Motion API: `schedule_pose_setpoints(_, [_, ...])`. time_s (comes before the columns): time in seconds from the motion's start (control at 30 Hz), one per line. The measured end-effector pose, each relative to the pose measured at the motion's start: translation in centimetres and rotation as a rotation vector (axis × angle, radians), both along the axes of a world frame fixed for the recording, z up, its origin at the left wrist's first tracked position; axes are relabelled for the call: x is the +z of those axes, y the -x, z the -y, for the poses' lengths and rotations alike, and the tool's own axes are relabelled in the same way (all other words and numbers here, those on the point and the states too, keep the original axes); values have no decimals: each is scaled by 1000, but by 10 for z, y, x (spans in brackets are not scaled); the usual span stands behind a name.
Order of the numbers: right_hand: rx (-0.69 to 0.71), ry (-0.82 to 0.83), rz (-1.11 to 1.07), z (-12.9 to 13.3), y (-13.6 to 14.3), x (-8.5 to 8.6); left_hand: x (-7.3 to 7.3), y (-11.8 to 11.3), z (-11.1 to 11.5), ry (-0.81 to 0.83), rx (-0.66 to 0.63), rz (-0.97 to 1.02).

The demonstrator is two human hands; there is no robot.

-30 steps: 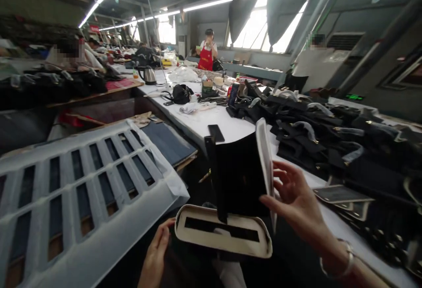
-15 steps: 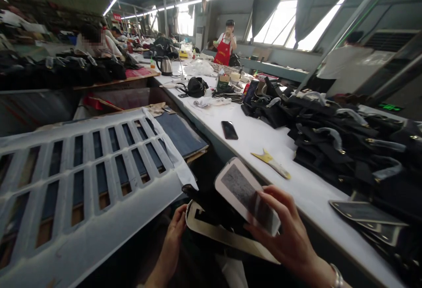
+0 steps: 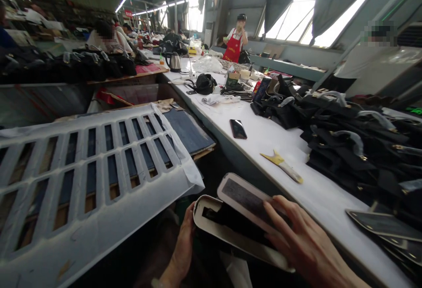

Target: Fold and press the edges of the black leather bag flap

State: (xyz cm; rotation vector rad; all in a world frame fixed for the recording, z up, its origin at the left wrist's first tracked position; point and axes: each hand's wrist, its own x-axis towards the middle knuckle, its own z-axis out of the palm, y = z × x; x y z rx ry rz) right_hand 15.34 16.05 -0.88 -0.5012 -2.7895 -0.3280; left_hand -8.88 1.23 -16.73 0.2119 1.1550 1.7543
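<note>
A dark bag body with a pale, rounded rim [image 3: 242,237] is tilted in front of me at the lower middle. My left hand [image 3: 185,239] grips its left end, fingers wrapped round the edge. Over the bag's upper side lies a pale panel with a dark grey centre [image 3: 245,198], slanting down to the right. My right hand [image 3: 293,224] holds the right part of this panel, fingers across its top face. The fingertips of that hand are close to the bag's opening; its thumb is hidden.
A phone [image 3: 238,129] and a yellow-and-white tool [image 3: 281,166] lie on the white table [image 3: 211,110]. Black bags [image 3: 349,147] are piled at right. A slotted white sheet [image 3: 108,209] is at left. A person in a red apron [image 3: 234,44] stands behind.
The panel has come down closer to the bag, lying flatter over its rim. My right hand has moved down with it, its fingers more stretched. The view has shifted slightly left.
</note>
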Motion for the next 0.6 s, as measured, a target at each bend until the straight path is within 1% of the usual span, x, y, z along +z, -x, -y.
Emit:
schedule_pose_setpoints(0.07, [11,-41,-7,0,1,2,2,-1,-1,-23,-15,46])
schedule_pose_setpoints(0.13, [49,-54,-20,4,7,1,4,-3,-3,-42,0,86])
schedule_pose_setpoints(0.23, [123,15,-24,13,22,-3,7,-4,-4,-64,40,100])
schedule_pose_setpoints(0.3, [136,160,18,14,32,-2,7,-4,-3,-48,58,70])
schedule_pose_setpoints(0.33, [131,271,64,13,35,0,8,-4,-2,-33,65,53])
schedule_pose_setpoints(0.43, [98,646,235,6,42,13,8,-3,-1,-9,80,9])
schedule_pose_setpoints(0.47, [83,739,285,3,44,19,9,-3,-1,-13,84,2])
schedule_pose_setpoints(0.53, [62,835,357,0,48,28,11,-3,-1,-18,95,-4])
schedule_pose_setpoints(0.6, [53,849,393,0,52,33,13,-4,-2,-14,108,-2])
